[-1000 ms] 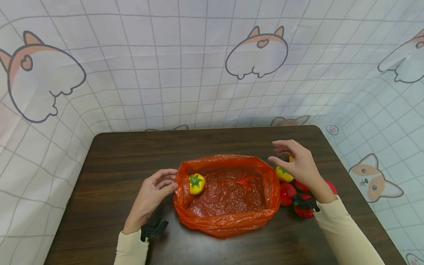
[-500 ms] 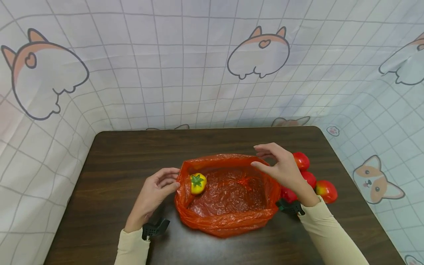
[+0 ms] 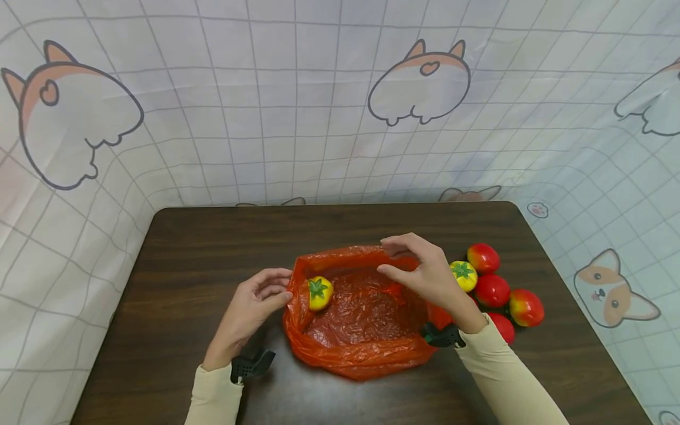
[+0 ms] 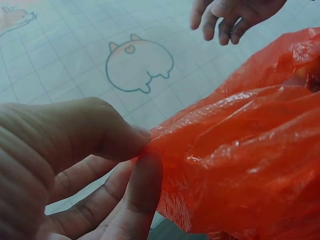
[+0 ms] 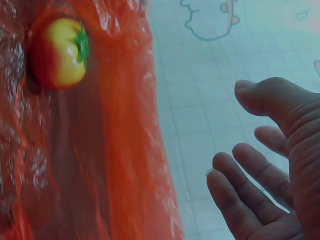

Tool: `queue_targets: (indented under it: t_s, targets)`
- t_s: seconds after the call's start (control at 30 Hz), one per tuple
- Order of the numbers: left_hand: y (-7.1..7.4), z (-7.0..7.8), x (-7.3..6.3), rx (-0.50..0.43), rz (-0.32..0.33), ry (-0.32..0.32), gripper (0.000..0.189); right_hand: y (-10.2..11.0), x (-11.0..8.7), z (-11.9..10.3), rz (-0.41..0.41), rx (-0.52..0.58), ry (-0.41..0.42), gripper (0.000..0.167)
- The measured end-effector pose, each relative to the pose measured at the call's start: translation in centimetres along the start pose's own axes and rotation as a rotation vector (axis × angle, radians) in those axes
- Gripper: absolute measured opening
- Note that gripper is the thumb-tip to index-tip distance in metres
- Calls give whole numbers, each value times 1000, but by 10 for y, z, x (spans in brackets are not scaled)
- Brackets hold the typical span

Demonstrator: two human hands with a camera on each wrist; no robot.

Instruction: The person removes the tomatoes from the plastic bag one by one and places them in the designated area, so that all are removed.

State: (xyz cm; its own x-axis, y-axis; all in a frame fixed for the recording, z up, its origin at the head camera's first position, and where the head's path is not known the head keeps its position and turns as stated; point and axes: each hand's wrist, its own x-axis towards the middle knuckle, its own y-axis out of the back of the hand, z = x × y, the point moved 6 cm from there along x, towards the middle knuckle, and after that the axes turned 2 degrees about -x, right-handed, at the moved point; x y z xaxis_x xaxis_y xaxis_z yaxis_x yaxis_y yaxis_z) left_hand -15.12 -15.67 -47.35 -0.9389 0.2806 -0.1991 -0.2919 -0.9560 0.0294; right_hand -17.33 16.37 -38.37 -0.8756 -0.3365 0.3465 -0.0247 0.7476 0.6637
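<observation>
An orange-red plastic bag [image 3: 361, 357] stands with its mouth spread wide on the dark table. My left hand [image 3: 249, 310] pinches its left rim between thumb and fingertip, plain in the left wrist view, where the film [image 4: 225, 165] stretches away from the grip. Inside the bag, at its left end, lies a yellow round fruit [image 3: 320, 294] with a green star-shaped top; the right wrist view shows red on its side [image 5: 45, 65]. My right hand [image 3: 425, 277] hovers over the bag's back right part, thumb and fingers apart, nothing between them.
Right of the bag, another yellow fruit [image 3: 464, 275] sits beside several red round fruits [image 3: 492, 291], one [image 3: 526, 307] partly yellow. My right forearm partly covers this group. A white grid-patterned cloth [image 3: 319, 118] with cartoon dogs rises behind the table [image 3: 212, 230].
My right hand has moved left from above the fruit group to over the bag, uncovering the yellow fruit and red fruits. The left hand keeps its pinch on the rim.
</observation>
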Motion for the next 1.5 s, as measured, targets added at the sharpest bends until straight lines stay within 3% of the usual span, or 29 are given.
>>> queue_targets:
  t_s: [0.63, 0.9, 1.17, 1.5]
  targets:
    - [7, -3, 2, -9, -2, -8, 45, -71, 17, -20, -168, 39, 53, 42]
    - [7, -6, 3, -19, 2, 18, 47, -100, 15, -16, -290, 97, 17, 44]
    - [9, -7, 2, -24, 10, 32, 47, -119, 14, -7, -353, 99, -12, 47]
    - [10, -7, 2, -38, 11, 60, 47, -131, 16, 2, -360, 66, -31, 49]
